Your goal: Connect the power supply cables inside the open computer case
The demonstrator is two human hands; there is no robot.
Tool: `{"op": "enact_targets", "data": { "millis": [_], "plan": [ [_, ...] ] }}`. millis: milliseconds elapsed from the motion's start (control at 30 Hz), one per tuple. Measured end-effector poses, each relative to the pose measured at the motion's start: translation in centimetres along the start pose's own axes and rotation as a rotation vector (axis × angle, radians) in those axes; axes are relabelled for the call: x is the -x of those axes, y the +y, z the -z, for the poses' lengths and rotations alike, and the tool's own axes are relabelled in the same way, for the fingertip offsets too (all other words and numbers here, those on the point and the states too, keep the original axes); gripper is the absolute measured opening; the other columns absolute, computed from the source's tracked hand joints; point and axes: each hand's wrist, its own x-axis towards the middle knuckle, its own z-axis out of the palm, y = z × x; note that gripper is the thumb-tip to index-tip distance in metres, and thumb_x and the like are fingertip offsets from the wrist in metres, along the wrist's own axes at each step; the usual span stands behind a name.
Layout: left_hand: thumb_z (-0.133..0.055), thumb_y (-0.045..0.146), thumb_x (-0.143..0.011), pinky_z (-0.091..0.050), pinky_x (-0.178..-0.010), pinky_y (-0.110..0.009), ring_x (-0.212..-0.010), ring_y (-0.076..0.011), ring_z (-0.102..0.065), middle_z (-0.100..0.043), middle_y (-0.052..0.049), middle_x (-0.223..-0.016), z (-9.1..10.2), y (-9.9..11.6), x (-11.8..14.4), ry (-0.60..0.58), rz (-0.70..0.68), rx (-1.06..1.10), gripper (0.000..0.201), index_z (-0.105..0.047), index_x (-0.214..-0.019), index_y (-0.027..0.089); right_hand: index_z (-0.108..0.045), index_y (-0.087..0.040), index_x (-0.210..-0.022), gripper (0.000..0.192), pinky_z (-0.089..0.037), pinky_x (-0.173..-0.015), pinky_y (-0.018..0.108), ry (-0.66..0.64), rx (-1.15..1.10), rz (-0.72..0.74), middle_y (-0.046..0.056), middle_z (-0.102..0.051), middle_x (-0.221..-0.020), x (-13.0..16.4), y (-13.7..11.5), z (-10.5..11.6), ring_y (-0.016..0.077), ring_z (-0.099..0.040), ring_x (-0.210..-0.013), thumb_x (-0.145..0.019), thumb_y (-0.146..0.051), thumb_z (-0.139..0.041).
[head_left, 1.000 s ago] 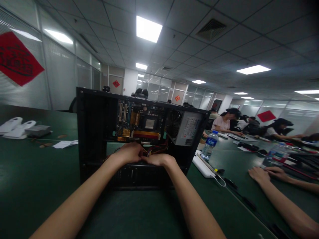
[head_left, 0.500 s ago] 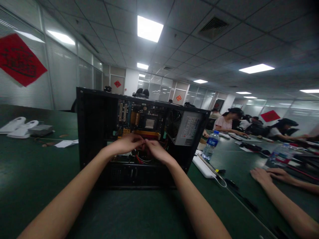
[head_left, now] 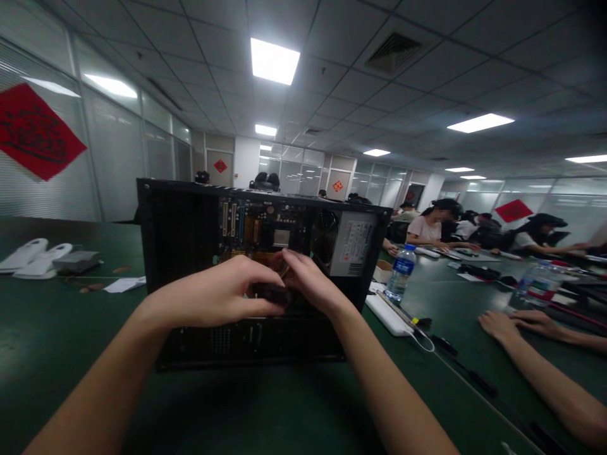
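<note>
Both hands have lifted out of the case's lower bay and now meet higher, nearer the camera. A small dark connector (head_left: 271,294) sits pinched between them, in front of the open computer case (head_left: 180,253). The left hand (head_left: 222,297) curls around it, thumb beneath; the right hand (head_left: 308,281) closes on its far end. It looks light and rigid, probably with delicate pins, so best gripped by its plastic sides. Behind stands the motherboard (head_left: 256,227), with the power supply (head_left: 353,243) beside it. A water bottle (head_left: 398,275) stands to the right, near another person's hands (head_left: 515,322).
</note>
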Motion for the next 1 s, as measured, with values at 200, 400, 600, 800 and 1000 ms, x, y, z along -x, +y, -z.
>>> {"op": "enact_targets", "data": {
  "millis": [200, 400, 600, 800, 1000],
  "plan": [
    [-0.061, 0.039, -0.094, -0.045, -0.061, -0.021, -0.068, -0.0134, -0.063, -0.071, 0.000, -0.078, -0.7, 0.8, -0.8, 0.243, -0.003, 0.024, 0.026, -0.073, -0.092, 0.016, -0.071, -0.015, -0.095, 0.022, -0.045, -0.065, 0.027, -0.129, 0.714, 0.037, 0.005, -0.069, -0.084, 2.5, -3.3, 1.3, 0.0159, -0.060, -0.070, -0.095, -0.034, -0.059],
    [-0.064, 0.045, -0.090, -0.044, -0.056, -0.022, -0.064, -0.0138, -0.061, -0.070, -0.001, -0.075, -1.0, 0.5, -1.2, 0.451, 0.100, 0.137, 0.031, -0.073, -0.087, 0.015, -0.067, -0.018, -0.110, 0.020, -0.050, -0.082, 0.030, -0.225, 0.505, 0.187, 0.004, -0.070, -0.102, 5.1, -7.2, 0.4, 0.0178, -0.063, -0.095, -0.098, -0.025, -0.053],
    [-0.069, 0.042, -0.087, -0.053, -0.072, -0.026, -0.086, -0.0198, -0.069, -0.075, -0.002, -0.092, -0.6, 0.4, -0.7, 0.432, 0.116, 0.207, 0.027, -0.074, -0.098, 0.017, -0.063, -0.018, -0.110, 0.023, -0.051, -0.086, 0.031, -0.295, 0.292, 0.132, 0.004, -0.068, -0.106, 5.6, -7.5, -0.3, 0.0180, -0.064, -0.098, -0.093, -0.032, -0.066],
    [-0.075, 0.027, -0.082, -0.057, -0.091, -0.034, -0.106, -0.0219, -0.069, -0.069, -0.007, -0.125, -0.2, 0.4, 0.0, 0.279, 0.039, 0.342, 0.052, -0.060, -0.132, 0.022, -0.066, -0.014, -0.101, 0.029, -0.052, -0.075, 0.030, -0.173, 0.302, 0.128, 0.004, -0.068, -0.091, 5.1, -6.9, 0.2, 0.0179, -0.063, -0.085, -0.092, -0.041, -0.066],
    [-0.067, 0.022, -0.087, -0.056, -0.101, -0.036, -0.116, -0.0232, -0.066, -0.066, -0.009, -0.129, -0.5, -0.1, 0.0, 0.352, -0.036, 0.262, 0.047, -0.060, -0.134, 0.022, -0.068, -0.014, -0.104, 0.035, -0.052, -0.075, 0.030, -0.169, 0.251, 0.138, 0.004, -0.070, -0.091, 4.8, -6.8, 0.6, 0.0167, -0.064, -0.084, -0.090, -0.046, -0.068]
  ]
}}
